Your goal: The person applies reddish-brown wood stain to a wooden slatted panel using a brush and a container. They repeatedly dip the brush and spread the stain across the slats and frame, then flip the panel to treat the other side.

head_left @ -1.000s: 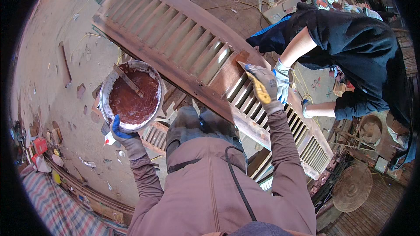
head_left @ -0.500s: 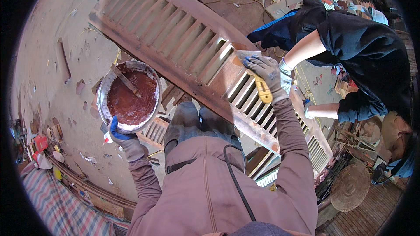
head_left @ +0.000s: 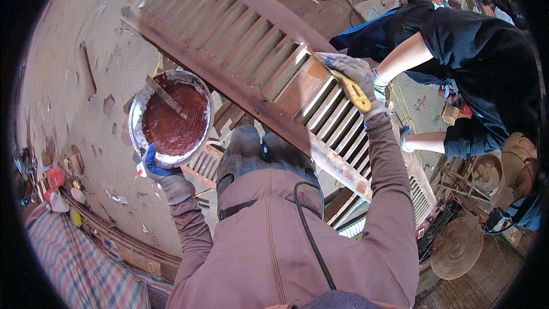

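Observation:
My left hand (head_left: 167, 179), in a grey work glove with blue fingertips, grips the near rim of a round metal bowl (head_left: 136, 115). Reddish-brown paste (head_left: 174, 125) fills the bowl, and a wooden stick (head_left: 164, 97) leans in it. In my gloved right hand (head_left: 359, 73) is a putty knife (head_left: 356, 96) with a yellow handle. Its blade is mostly hidden, close to the far edge of a brown louvered wooden shutter (head_left: 220, 77). A pale orange-brown patch (head_left: 317, 70) marks the solid crosspiece between two sets of slats.
A co-worker in dark clothes (head_left: 474, 63) bends over the shutter's right part, one gloved hand (head_left: 380, 88) close to my right hand. Beneath lies another slatted panel (head_left: 205, 166). Wood scraps dot the floor (head_left: 68, 114). A checked cloth (head_left: 80, 266) lies at the lower left.
My right hand has moved slightly toward the shutter's far edge. The putty knife has turned, so its blade, broadside before, barely shows. My left hand still holds the bowl.

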Action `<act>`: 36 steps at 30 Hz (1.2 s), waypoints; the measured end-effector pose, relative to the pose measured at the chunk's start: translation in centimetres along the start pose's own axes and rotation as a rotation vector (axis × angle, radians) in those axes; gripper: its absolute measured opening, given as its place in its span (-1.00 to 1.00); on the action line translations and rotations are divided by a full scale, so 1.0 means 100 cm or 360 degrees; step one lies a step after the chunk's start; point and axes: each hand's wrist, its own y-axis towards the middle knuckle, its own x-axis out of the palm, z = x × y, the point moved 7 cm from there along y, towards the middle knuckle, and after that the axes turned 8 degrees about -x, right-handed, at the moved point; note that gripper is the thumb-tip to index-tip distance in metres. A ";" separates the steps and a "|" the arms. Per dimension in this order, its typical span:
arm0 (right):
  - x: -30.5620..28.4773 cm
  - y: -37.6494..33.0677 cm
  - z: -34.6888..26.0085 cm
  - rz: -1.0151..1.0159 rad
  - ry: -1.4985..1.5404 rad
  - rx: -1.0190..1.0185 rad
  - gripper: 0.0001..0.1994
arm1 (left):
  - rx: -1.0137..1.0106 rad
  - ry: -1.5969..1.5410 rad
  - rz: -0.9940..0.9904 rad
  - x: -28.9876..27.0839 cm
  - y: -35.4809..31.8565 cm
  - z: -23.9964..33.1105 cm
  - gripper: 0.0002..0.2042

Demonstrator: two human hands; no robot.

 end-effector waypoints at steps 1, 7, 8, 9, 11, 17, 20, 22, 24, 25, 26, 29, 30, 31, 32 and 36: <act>0.008 -0.013 -0.001 -0.0053 -0.0060 0.0081 -0.72 | 0.0024 0.0010 0.0000 -0.002 0.000 0.001 -0.84; -0.001 -0.027 -0.042 -0.0198 0.0274 0.0087 -0.77 | 0.0043 -0.0003 -0.0003 -0.015 -0.004 -0.004 -0.78; -0.005 -0.019 -0.040 -0.0181 0.0249 0.0099 -0.76 | 0.0056 -0.0006 0.0019 -0.018 -0.005 -0.004 -0.79; -0.011 -0.012 -0.038 -0.0162 0.0215 0.0128 -0.75 | 0.0058 -0.0002 0.0028 -0.008 -0.011 -0.001 -0.80; -0.024 0.021 -0.039 -0.0105 0.0182 0.0094 -0.74 | 0.0064 -0.0006 0.0041 -0.006 -0.013 0.000 -0.82; 0.015 0.107 -0.011 -0.0770 -0.0262 0.0007 -0.83 | 0.0152 0.0087 0.0039 -0.015 -0.006 -0.005 -0.82; 0.037 0.139 -0.013 -0.1166 -0.0421 0.0068 -0.82 | 0.0117 0.0084 0.0053 -0.021 -0.001 -0.010 -0.82; 0.056 0.152 -0.009 -0.1316 -0.0486 0.0051 -0.81 | 0.0067 0.0001 0.0109 -0.025 -0.003 -0.013 -0.81; 0.068 0.158 -0.001 -0.1403 -0.0518 0.0086 -0.80 | 0.0022 -0.0025 0.0127 -0.025 -0.004 -0.014 -0.81; 0.075 0.159 0.005 -0.1448 -0.0535 0.0109 -0.78 | -0.0004 -0.0036 0.0133 -0.024 -0.003 -0.016 -0.80; 0.089 0.156 0.020 -0.1531 -0.0603 0.0125 -0.77 | -0.0027 -0.0024 0.0147 -0.024 -0.001 -0.018 -0.79; 0.104 0.168 0.016 -0.1635 -0.0577 0.0149 -0.75 | -0.0055 0.0004 0.0214 -0.037 0.000 -0.022 -0.71; 0.112 0.167 0.023 -0.1664 -0.0605 0.0203 -0.73 | -0.0072 0.0009 0.0218 -0.045 0.006 -0.026 -0.65; 0.119 0.167 0.028 -0.1669 -0.0570 0.0207 -0.72 | -0.0089 0.0016 0.0219 -0.053 0.012 -0.029 -0.58; 0.123 0.165 0.033 -0.1672 -0.0533 0.0215 -0.72 | -0.0088 0.0019 0.0214 -0.061 0.017 -0.031 -0.56; 0.095 0.163 0.041 -0.1515 -0.0068 0.0488 -0.68 | -0.0111 -0.0046 0.0180 -0.063 0.027 -0.038 -0.46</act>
